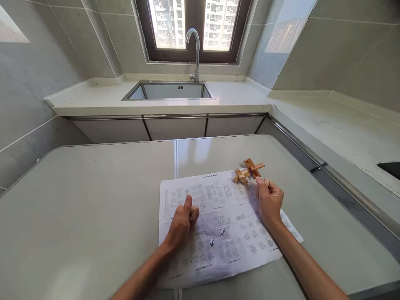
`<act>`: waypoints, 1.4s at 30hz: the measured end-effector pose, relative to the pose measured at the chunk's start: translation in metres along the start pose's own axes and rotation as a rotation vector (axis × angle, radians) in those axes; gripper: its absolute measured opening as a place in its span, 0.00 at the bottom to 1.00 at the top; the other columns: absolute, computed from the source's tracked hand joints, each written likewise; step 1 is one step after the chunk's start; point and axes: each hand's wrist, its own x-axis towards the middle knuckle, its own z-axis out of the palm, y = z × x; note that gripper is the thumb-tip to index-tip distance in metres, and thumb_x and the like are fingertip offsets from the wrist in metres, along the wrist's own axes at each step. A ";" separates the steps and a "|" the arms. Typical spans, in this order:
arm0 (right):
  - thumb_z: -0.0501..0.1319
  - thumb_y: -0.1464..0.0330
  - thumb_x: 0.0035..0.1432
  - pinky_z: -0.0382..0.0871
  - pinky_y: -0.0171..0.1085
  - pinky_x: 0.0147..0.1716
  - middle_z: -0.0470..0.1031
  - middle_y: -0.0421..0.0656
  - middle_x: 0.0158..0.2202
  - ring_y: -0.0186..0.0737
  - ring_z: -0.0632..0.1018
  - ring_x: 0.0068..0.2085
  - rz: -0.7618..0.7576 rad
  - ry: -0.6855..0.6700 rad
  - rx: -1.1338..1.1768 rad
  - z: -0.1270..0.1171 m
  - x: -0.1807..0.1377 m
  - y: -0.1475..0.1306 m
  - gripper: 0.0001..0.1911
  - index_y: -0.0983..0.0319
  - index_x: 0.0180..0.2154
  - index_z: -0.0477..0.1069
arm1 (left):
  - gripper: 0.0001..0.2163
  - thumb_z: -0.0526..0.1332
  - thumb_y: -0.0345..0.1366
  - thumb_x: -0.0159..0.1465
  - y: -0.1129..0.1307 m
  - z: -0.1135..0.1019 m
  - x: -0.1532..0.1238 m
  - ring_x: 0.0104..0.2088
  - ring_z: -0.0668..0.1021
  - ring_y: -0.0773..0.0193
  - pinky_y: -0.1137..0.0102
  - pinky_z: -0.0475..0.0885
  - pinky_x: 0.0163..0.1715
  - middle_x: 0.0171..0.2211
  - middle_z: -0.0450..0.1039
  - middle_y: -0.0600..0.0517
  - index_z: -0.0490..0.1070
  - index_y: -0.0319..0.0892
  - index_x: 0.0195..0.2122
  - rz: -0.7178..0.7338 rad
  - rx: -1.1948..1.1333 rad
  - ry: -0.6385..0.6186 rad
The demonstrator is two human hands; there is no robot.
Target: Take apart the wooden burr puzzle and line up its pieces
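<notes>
Both your hands over the sheet, wooden puzzle at R fingertips.

Your right hand (pixel 269 200) is curled loose, fingertips bunched tog. just beside the wooden puzzle (pixel 248 171); can't tell if they touch it. Puzzle sits at the far right edge of the instruction sheet (pixel 218 227) on the table (pixel 78 208). Your left hand (pixel 184 218) rests on the sheet as a fist w/ thumb sticking up, holding nothing. Sink (pixel 168 91) & faucet (pixel 195 52) well beyond, under the window.

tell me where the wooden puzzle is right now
In the head view the wooden puzzle sits on the far right corner of the instruction sheet, just beyond the right hand, whose fingertips are at it.
</notes>
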 end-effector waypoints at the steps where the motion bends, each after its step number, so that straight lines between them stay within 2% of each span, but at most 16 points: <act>1: 0.61 0.55 0.69 0.49 0.36 0.22 0.46 0.32 0.23 0.34 0.52 0.24 -0.014 -0.006 -0.035 -0.002 0.000 0.002 0.29 0.55 0.25 0.44 | 0.34 0.44 0.67 0.70 0.000 0.000 -0.001 0.21 0.46 0.68 0.65 0.43 0.23 0.18 0.38 0.59 0.40 0.46 0.19 -0.010 -0.010 -0.001; 7: 0.59 0.57 0.70 0.54 0.36 0.24 0.47 0.32 0.23 0.34 0.54 0.24 -0.174 -0.118 -0.303 -0.013 0.009 0.009 0.26 0.55 0.26 0.45 | 0.33 0.46 0.65 0.70 -0.001 0.000 -0.002 0.21 0.46 0.68 0.65 0.43 0.23 0.18 0.38 0.58 0.40 0.46 0.18 0.005 -0.014 -0.012; 11: 0.59 0.58 0.67 0.55 0.36 0.26 0.53 0.32 0.20 0.35 0.56 0.22 -0.337 -0.289 -0.536 -0.023 0.026 0.012 0.20 0.56 0.25 0.56 | 0.32 0.47 0.64 0.71 -0.004 -0.001 -0.001 0.21 0.46 0.68 0.65 0.43 0.23 0.18 0.38 0.59 0.41 0.46 0.19 0.021 -0.023 0.008; 14: 0.57 0.57 0.66 0.55 0.36 0.26 0.61 0.34 0.19 0.35 0.58 0.21 -0.435 -0.363 -0.712 -0.031 0.043 0.014 0.16 0.56 0.28 0.62 | 0.32 0.47 0.63 0.71 -0.002 0.000 -0.001 0.21 0.47 0.68 0.65 0.43 0.23 0.18 0.38 0.59 0.41 0.46 0.18 0.037 -0.030 0.024; 18: 0.54 0.53 0.68 0.50 0.36 0.25 0.66 0.38 0.19 0.35 0.62 0.19 -0.536 -0.403 -0.922 -0.040 0.066 0.013 0.19 0.57 0.28 0.63 | 0.32 0.48 0.63 0.71 0.001 0.001 -0.002 0.20 0.47 0.68 0.65 0.44 0.23 0.17 0.39 0.59 0.41 0.46 0.18 0.039 -0.023 0.018; 21: 0.51 0.52 0.69 0.48 0.36 0.24 0.70 0.40 0.19 0.36 0.64 0.18 -0.592 -0.466 -1.056 -0.045 0.079 0.011 0.21 0.59 0.31 0.68 | 0.32 0.48 0.63 0.71 0.002 0.001 -0.001 0.20 0.47 0.68 0.65 0.44 0.23 0.17 0.40 0.59 0.41 0.47 0.18 0.042 -0.023 0.013; 28: 0.47 0.49 0.72 0.43 0.37 0.25 0.75 0.44 0.19 0.41 0.69 0.17 -0.654 -0.570 -1.283 -0.049 0.097 0.010 0.28 0.63 0.45 0.75 | 0.31 0.47 0.61 0.72 0.001 0.001 -0.001 0.21 0.47 0.68 0.65 0.44 0.23 0.18 0.40 0.58 0.42 0.46 0.19 0.055 -0.037 0.006; 32: 0.44 0.53 0.74 0.41 0.38 0.26 0.77 0.46 0.20 0.41 0.69 0.18 -0.673 -0.585 -1.357 -0.046 0.104 0.006 0.28 0.64 0.48 0.75 | 0.31 0.46 0.60 0.73 -0.002 0.000 -0.001 0.21 0.47 0.68 0.65 0.45 0.23 0.18 0.40 0.59 0.42 0.46 0.19 0.063 -0.030 0.001; 35: 0.43 0.53 0.75 0.40 0.39 0.26 0.76 0.46 0.20 0.40 0.68 0.17 -0.678 -0.548 -1.398 -0.046 0.107 -0.004 0.29 0.64 0.44 0.76 | 0.30 0.46 0.60 0.73 -0.004 0.000 0.001 0.21 0.48 0.68 0.65 0.45 0.23 0.18 0.40 0.59 0.42 0.46 0.19 0.073 -0.013 0.000; 39: 0.41 0.52 0.76 0.40 0.39 0.26 0.73 0.46 0.19 0.38 0.66 0.18 -0.691 -0.464 -1.419 -0.049 0.104 -0.032 0.31 0.63 0.36 0.75 | 0.30 0.46 0.59 0.74 -0.004 0.001 0.001 0.21 0.49 0.68 0.66 0.48 0.23 0.19 0.42 0.59 0.43 0.46 0.20 0.104 0.026 0.008; 42: 0.41 0.51 0.76 0.41 0.39 0.24 0.68 0.43 0.17 0.37 0.63 0.17 -0.749 -0.378 -1.291 -0.049 0.089 -0.063 0.32 0.61 0.31 0.72 | 0.29 0.47 0.59 0.74 -0.001 0.002 -0.001 0.22 0.51 0.68 0.66 0.51 0.24 0.20 0.45 0.59 0.46 0.46 0.20 0.142 0.068 0.022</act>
